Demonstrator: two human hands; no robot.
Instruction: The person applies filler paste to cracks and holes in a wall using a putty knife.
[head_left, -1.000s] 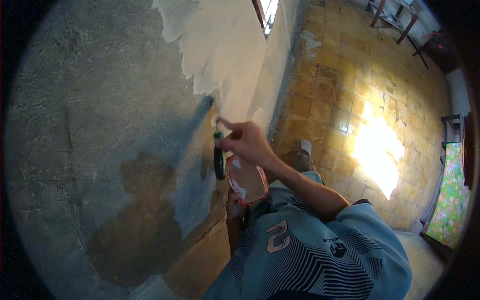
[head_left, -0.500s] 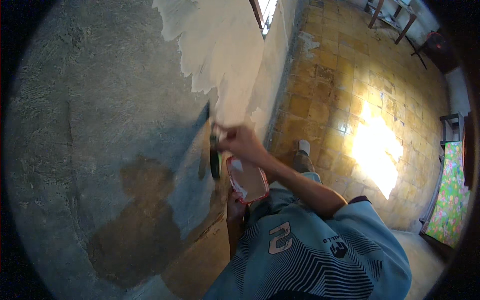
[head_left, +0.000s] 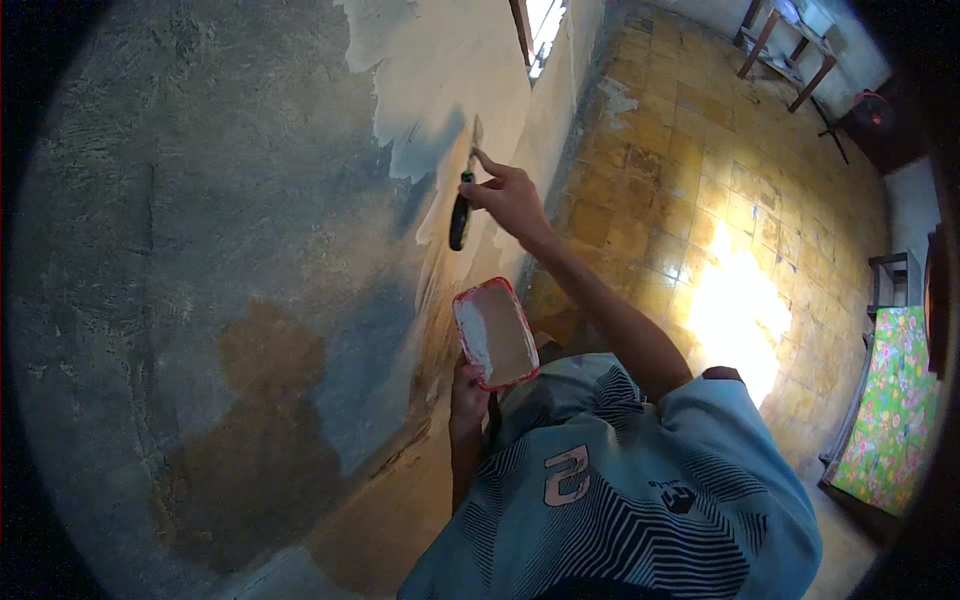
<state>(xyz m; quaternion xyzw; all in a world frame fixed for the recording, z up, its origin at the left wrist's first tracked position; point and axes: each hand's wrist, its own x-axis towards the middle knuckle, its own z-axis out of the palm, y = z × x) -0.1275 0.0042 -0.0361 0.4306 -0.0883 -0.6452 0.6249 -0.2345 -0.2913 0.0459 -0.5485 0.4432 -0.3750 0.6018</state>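
Note:
My right hand point(head_left: 508, 204) is closed around a putty knife point(head_left: 460, 222) with a black handle. Its blade points away from me, at the pale coated part of the wall point(head_left: 440, 95); whether the blade touches the surface I cannot tell. Closer to my body, my left hand point(head_left: 468, 398) grips the lower left side of a red-rimmed rectangular tub point(head_left: 512, 382). Inside the tub lies a smooth beige paste point(head_left: 502, 335), with white smears along one inner side. Most of the left fingers are hidden beneath the tub.
Rough grey bare wall point(head_left: 200, 200) fills the left, with my shadow on it. A window opening point(head_left: 543, 35) is at the top. Yellowish floor tiles point(head_left: 650, 190) stretch to the right, partly sunlit. A wooden table point(head_left: 760, 45) and a flowered green cloth point(head_left: 885, 410) stand farther off.
My right hand has carried the putty knife up and away from near the tub, onto the pale part of the wall. The tub has shifted slightly upward in view, still in my left hand.

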